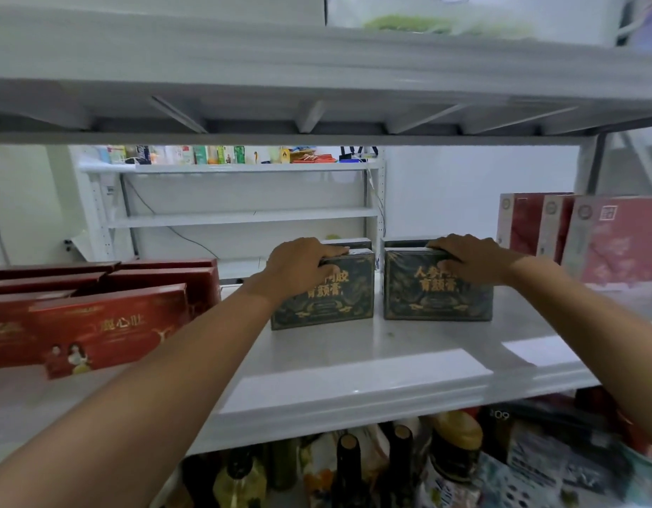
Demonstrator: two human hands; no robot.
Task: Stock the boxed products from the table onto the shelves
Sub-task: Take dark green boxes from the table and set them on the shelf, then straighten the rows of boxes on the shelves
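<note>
From my remote view, the shelf [353, 364] runs across the frame at chest level.

1. Far left: a stack of red boxes [108, 324] lies flat on the shelf, well apart from both hands.
2. Left arm: I see it extended forward and up from the lower left corner, forearm bare, wrist nearly straight. The left hand [302, 264] sits on the upper left corner of the left dark box [335, 306]. Its fingers are curled over the top edge and the thumb lies against the front face, so the hand grasps the box.
3. The left dark box stands upright on the shelf, with a second box of the same kind just behind it.
4. The right dark box [419, 298] stands upright just beside it, a narrow gap between them, also with one behind.
5. Right arm: extended from the lower right, mirroring the left. The right hand [471, 258] covers the upper right corner, fingers hooked over the top edge, grasping the box.
6. Far right: pink boxes [610, 243] stand upright near the right forearm.
</note>
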